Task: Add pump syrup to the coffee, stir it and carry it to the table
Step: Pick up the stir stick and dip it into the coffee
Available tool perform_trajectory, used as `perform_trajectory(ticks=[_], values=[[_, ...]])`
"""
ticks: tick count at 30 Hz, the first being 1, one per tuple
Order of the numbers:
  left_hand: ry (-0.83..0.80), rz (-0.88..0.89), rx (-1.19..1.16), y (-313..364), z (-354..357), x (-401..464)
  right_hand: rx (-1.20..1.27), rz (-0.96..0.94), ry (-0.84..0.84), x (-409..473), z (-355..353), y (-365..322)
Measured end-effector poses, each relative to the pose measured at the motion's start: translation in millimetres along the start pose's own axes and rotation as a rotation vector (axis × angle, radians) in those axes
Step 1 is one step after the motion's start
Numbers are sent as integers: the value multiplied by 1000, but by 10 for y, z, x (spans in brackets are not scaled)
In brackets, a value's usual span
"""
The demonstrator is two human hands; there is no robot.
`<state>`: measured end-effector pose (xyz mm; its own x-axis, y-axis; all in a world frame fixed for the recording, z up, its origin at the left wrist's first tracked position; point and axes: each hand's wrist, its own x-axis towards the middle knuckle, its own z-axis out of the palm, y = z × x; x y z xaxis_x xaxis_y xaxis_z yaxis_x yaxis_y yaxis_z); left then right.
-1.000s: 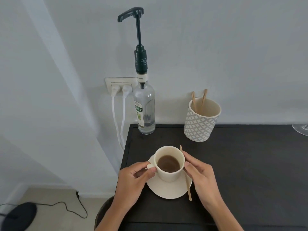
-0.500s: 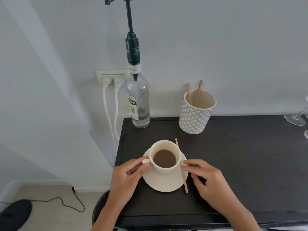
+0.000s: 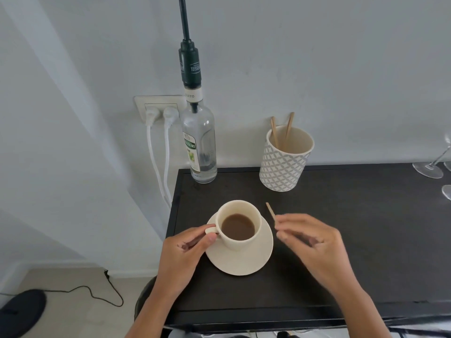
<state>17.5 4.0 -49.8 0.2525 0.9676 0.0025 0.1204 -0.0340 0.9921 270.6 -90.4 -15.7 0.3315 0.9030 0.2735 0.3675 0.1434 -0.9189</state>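
Note:
A cream cup (image 3: 240,206) of brown coffee stands on a cream saucer (image 3: 246,263) near the left end of the black table (image 3: 353,215). My left hand (image 3: 183,254) pinches the cup's handle. To the right of the saucer, my right hand (image 3: 314,250) holds a thin wooden stirrer (image 3: 270,212) lifted off the table, its upper end poking out above my fingers. The clear syrup bottle (image 3: 200,145) with a dark green pump stands at the back left corner, against the wall; the pump's spout is cut off by the frame's top.
A patterned paper cup (image 3: 284,164) with two more wooden stirrers stands behind the coffee. Wine glass bases (image 3: 428,170) sit at the far right. Two white plugs (image 3: 159,113) hang from a wall socket left of the bottle. The table's left edge lies beside the saucer.
My right hand picked the stirrer up from where it lay across the saucer's right rim and moved it off to the right. My left hand stayed on the cup's handle.

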Motion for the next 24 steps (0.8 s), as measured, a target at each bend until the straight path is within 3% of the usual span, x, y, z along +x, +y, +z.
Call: perform_trajectory(ticks=[5,8,16,19,24], values=[[-10,5,-15,23,-15,4,191,-179,318,164,84,-344],[-13,7,-4,7,-6,12,276,-278,421,240,156,-491],[-6,-3,0,35,-6,-3,197,-60,289,202,454,-373],[-4,-20,2,27,-3,4,118,-51,222,205,515,-363],[-3,-26,6,25,2,3,32,-95,249,239,459,-371]])
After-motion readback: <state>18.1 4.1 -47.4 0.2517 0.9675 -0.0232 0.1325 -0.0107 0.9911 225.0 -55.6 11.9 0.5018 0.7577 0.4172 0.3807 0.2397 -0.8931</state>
